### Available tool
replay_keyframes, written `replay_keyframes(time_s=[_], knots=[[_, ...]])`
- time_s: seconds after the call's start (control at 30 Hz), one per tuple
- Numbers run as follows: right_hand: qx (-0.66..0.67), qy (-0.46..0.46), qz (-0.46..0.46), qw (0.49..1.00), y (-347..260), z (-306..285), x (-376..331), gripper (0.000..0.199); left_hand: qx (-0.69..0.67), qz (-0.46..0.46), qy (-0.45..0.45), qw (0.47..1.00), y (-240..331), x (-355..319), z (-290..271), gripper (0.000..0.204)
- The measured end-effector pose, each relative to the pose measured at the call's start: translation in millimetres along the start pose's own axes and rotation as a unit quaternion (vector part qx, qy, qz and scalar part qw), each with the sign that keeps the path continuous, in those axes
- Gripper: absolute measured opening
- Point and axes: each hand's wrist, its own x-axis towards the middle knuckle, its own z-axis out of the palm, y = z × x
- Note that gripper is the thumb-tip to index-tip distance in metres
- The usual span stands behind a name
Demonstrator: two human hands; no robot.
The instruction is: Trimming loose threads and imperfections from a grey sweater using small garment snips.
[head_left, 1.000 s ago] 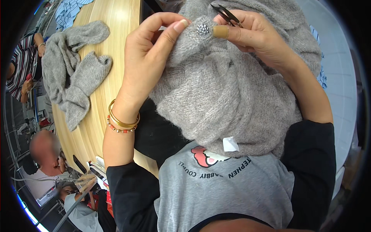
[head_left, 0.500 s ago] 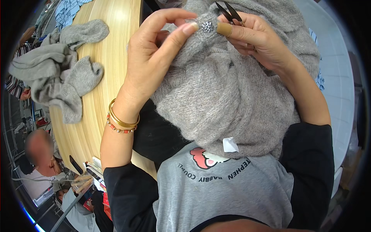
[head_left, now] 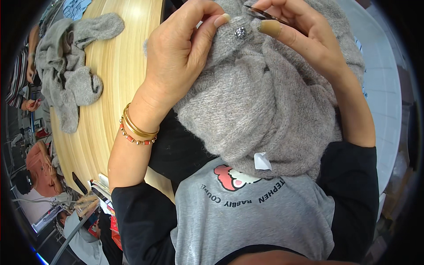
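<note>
A grey knit sweater [head_left: 247, 106] lies bunched over my lap. A round sparkly button [head_left: 240, 32] sits on its upper part. My left hand [head_left: 176, 57] is closed in a pinch on the knit, just left of the button. To the button's right, my right hand [head_left: 313, 42] holds small black thread snips [head_left: 267, 15], their blades pointing left across the fabric. A tan cover [head_left: 270, 29] wraps my right thumb, which is close to the button. Whether any thread runs between the hands is too fine to make out. A white tag [head_left: 263, 161] shows at the sweater's lower edge.
On my left, a wooden table [head_left: 126, 57] carries another grey knit garment [head_left: 66, 62], with blue striped cloth [head_left: 76, 8] at its far end. A pale curved surface [head_left: 384, 88] is at right. Beyond the table are several people, one in a striped sleeve [head_left: 18, 79].
The snips have tipped from upright to nearly level, their blades closer together. Both hands have shifted slightly up in view. The grey garment on the table lies in a different, narrower heap.
</note>
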Motion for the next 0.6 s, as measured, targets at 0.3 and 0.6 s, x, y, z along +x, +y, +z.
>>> replay_keyframes(time_s=[0.3, 0.6], knots=[[-0.217, -0.047, -0.159, 0.962, -4.6, -8.2, 2.4, 0.03, 0.018, -0.062, -0.01, 0.998, 34.9, 13.4, -1.4, 0.003], [-0.179, -0.091, -0.178, 0.963, 0.5, -11.5, 5.0, 0.03, 0.001, 0.054, -0.023, 0.998, 6.8, 2.8, 0.6, 0.012]])
